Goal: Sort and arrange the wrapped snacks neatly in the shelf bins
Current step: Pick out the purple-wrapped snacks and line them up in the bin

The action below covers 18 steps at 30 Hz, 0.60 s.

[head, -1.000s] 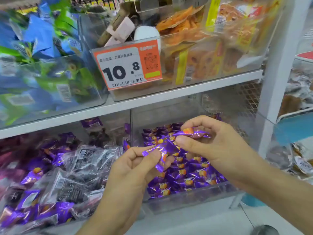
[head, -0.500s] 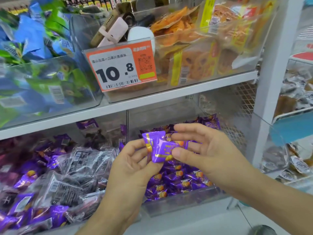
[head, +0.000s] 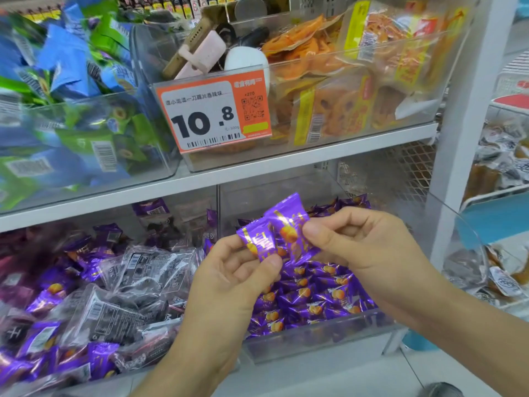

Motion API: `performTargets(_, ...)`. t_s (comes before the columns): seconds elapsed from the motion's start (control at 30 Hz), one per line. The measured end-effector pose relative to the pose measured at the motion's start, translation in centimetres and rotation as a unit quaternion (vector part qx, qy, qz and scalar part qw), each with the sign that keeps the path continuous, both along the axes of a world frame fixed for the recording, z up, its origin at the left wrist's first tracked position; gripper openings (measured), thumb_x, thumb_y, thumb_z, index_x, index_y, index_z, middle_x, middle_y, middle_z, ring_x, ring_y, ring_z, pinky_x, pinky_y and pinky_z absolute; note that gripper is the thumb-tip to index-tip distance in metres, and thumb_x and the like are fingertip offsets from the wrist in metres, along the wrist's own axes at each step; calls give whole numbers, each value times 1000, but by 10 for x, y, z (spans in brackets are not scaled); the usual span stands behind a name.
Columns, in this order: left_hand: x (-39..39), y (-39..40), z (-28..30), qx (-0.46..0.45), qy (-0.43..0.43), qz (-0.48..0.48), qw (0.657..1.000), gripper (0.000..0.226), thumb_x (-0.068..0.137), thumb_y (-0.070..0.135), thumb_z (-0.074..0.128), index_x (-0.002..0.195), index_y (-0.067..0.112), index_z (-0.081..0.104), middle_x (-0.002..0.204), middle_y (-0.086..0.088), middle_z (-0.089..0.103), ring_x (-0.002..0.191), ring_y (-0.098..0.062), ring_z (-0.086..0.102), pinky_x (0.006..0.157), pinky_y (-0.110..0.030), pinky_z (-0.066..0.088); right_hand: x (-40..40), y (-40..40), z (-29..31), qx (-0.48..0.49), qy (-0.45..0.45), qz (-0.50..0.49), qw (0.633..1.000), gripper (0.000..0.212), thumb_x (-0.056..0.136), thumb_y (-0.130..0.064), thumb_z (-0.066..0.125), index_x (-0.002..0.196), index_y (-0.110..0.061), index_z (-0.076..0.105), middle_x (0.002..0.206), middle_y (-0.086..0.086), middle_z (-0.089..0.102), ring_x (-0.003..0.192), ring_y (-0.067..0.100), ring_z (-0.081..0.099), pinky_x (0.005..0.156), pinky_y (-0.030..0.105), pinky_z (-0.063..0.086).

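Taking the orange price tag [head: 213,113] reading 10.8 as the landmark: to its left on the same shelf sits a clear bin [head: 86,156] packed with blue and green packets. Below and left of the tag, on the lower shelf, a second clear bin [head: 120,365] holds a jumble of purple wrapped snacks mixed with transparent black-printed packets [head: 114,308].

Straight below the tag, the left hand [head: 232,285] pinches the lower edge of a small purple snack [head: 256,239] between thumb and curled fingers. Touching it on the right, partly overlapping, is a second purple snack [head: 289,224], larger in view and tilted upward, which the right hand [head: 360,247] pinches by its right end with thumb and forefinger, the other fingers curled in. Both snacks hang in the air above the lower-right bin [head: 315,336], below and right of the tag, where matching purple snacks lie in fairly even rows.

Behind and right of the tag, the upper bin [head: 357,81] holds orange and yellow packets, with a pink object and a white one at its left end. Farther right stands the white shelf upright [head: 472,110].
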<state>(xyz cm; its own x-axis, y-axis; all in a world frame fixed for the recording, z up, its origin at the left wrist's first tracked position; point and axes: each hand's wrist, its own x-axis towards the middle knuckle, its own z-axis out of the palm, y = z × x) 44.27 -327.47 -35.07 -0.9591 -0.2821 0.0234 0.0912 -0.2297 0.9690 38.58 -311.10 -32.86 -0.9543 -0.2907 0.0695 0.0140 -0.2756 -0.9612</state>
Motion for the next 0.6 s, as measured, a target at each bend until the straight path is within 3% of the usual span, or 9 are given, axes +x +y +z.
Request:
performTargets(0.1, 0, 0, -1, 15, 1, -14, 1000, 48, 63, 1, 69, 111, 5, 64, 101, -16, 74, 91, -26, 70, 83, -31, 57, 1, -2, -3, 43, 29, 11, 999, 20, 61, -16, 80, 75, -4, 73, 81, 8, 77, 72, 17, 74, 66, 23, 59)
performTargets(0.17, 0, 0, 1, 35, -5, -22, 999, 45, 65, 2, 64, 109, 5, 66, 101, -17, 73, 92, -27, 66, 88, -39, 50, -1, -2, -4, 81, 68, -8, 994, 24, 62, -21, 80, 77, -4, 74, 79, 5, 77, 73, 16, 74, 68, 23, 59)
performTargets(0.23, 1, 3, 4, 22, -8, -24, 999, 38, 71, 8, 73, 108, 7, 68, 102, -15, 74, 95, -26, 68, 92, -42, 48, -2, -1, -5, 108, 99, -13, 989, 22, 65, -25, 80, 78, -7, 75, 77, 2, 77, 74, 13, 73, 69, 20, 56)
performTargets(0.3, 2, 7, 5, -7, -6, -16, 1000, 35, 74, 18, 81, 106, 11, 68, 100, -9, 75, 93, -19, 72, 85, -32, 54, -3, -2, -6, 112, 114, -1, 987, 20, 67, -25, 79, 77, -9, 75, 77, 1, 77, 75, 12, 73, 70, 19, 55)
performTargets(0.37, 2, 9, 5, -21, -4, -1, 1000, 39, 69, 23, 72, 106, 12, 67, 97, -5, 76, 88, -13, 73, 77, -21, 56, -3, -3, -7, 116, 128, 4, 985, 18, 68, -26, 78, 78, -11, 75, 79, 0, 77, 76, 12, 73, 71, 19, 55)
performTargets(0.47, 2, 10, 4, -20, 6, 4, 1000, 37, 65, 26, 72, 101, 16, 69, 95, -3, 77, 89, -13, 73, 78, -24, 58, -5, -3, -9, 110, 131, 4, 985, 17, 69, -25, 78, 78, -11, 73, 82, 1, 77, 78, 12, 73, 72, 19, 56)
performTargets(0.6, 2, 11, 5, -25, 18, -12, 999, 44, 65, 28, 73, 105, 10, 70, 99, -7, 76, 91, -15, 73, 79, -23, 56, -6, -2, -13, 96, 104, 31, 989, 21, 68, -25, 78, 78, -8, 71, 99, 4, 77, 91, 17, 74, 83, 30, 58)
